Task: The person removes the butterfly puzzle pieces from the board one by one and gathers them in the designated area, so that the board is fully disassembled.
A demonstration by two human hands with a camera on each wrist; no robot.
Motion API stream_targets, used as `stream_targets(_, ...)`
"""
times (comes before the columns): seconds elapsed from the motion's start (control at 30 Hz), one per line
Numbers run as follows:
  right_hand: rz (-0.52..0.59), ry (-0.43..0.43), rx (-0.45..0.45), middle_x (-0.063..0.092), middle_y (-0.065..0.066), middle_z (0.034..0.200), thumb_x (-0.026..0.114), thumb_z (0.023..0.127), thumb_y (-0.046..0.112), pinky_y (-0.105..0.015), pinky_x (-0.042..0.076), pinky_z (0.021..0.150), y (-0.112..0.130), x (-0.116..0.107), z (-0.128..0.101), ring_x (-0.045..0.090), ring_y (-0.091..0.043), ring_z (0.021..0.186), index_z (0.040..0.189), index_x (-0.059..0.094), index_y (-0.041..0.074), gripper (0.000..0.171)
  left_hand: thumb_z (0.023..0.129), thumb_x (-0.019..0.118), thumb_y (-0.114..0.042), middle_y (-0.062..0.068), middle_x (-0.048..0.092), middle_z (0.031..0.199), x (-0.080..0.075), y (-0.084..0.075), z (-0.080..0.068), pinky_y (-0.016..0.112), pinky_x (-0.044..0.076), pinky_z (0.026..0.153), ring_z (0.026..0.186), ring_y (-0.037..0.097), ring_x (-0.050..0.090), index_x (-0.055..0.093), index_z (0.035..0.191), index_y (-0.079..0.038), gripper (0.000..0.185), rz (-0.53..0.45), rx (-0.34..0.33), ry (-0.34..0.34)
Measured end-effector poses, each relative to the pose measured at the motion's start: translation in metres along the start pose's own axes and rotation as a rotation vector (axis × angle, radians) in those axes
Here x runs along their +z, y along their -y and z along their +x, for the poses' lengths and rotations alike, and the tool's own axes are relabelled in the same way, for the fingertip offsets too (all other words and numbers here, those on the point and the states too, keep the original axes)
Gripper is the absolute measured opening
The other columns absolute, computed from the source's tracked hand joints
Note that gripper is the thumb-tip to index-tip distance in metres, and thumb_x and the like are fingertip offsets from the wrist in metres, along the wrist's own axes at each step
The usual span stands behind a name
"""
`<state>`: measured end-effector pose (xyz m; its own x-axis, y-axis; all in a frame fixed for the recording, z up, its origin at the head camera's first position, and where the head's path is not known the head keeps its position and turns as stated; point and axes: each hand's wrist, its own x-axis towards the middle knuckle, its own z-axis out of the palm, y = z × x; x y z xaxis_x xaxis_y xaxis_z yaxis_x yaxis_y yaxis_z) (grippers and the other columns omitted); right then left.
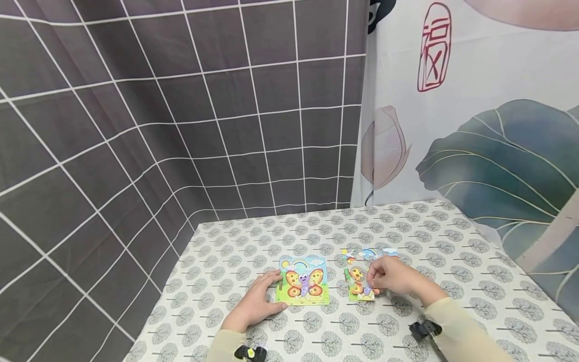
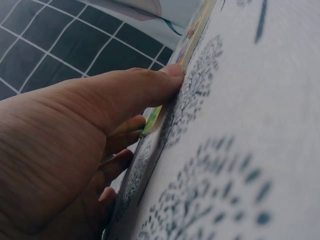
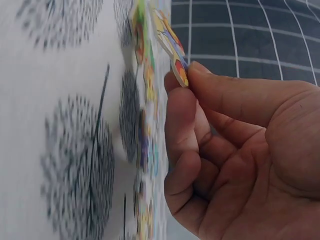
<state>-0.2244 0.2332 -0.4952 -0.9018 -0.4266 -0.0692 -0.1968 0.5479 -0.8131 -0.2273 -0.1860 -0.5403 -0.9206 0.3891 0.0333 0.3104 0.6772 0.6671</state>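
- while the thumb and the index finger of the right hand [image 1: 392, 276] are closed together on one small puzzle piece [image 3: 172, 47], the other fingers [image 3: 180, 150] are curled under it and hold nothing.
- this piece is tilted up by its far edge, just above the loose pieces [image 1: 359, 281] that lie flat on the table [image 1: 452, 241]; it is directly at the fingertips, on their left side.
- the left hand [image 1: 255, 301] lies flat with straight fingers, and its fingertips [image 2: 167, 75] press on the left edge of the puzzle board [image 1: 304, 286]; it clamps nothing.
- the board is to the left of the held piece, near to it but not touching; between them is a narrow strip of the tree-print cloth.
- the board is almost square, so i cannot give it a clear long axis; the group of loose pieces runs from near to far.
- the right hand is the nearer one to the loose pieces, the left hand is the nearer one to the board.
- count: one board with a butterfly picture, one piece in the fingers, two hands; the number of loose pieces i cannot tell, because the hand covers part of them.
- behind the table hang a dark grid curtain [image 1: 181, 100] at left and a leaf curtain [image 1: 497, 151] at right.
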Motion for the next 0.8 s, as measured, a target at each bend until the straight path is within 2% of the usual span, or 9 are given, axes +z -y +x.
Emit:
stream_targets(0.13,0.023,0.012,-0.007,0.068,-0.008,0.077,0.074,0.091,0.003,-0.027,0.052,0.048,-0.010,-0.010,-0.008,0.061,-0.020,0.061,0.090,0.070,0.004,0.004,0.081,0.088,-0.039,0.001,0.040,0.165,0.000,0.000,0.000,0.065,0.026,0.123,0.154,0.035,0.031,0.056,0.149,-0.012,0.080,-0.003,-0.002,0.001)
stream_targets(0.33,0.001,0.011,0.016,0.066,-0.005,0.075,0.072,0.093,0.004,-0.019,0.041,0.045,-0.023,-0.020,-0.018,0.054,-0.013,0.058,0.089,0.070,0.005,0.004,0.081,0.088,-0.039,0.001,0.040,0.165,0.001,0.001,0.000,0.065,0.026,0.123,0.154,0.034,0.030,0.056,0.149,-0.012,0.079,-0.011,-0.003,0.000)
stream_targets(0.8,-0.062,-0.073,0.095,0.064,-0.002,0.071,0.076,0.089,0.004,-0.024,0.044,0.049,-0.032,-0.017,-0.018,0.054,-0.015,0.061,0.086,0.072,0.010,0.007,0.082,0.088,-0.041,-0.001,0.040,0.165,0.000,0.001,0.000,0.066,0.025,0.122,0.154,0.036,0.030,0.055,0.150,-0.016,0.080,-0.007,-0.009,0.006)
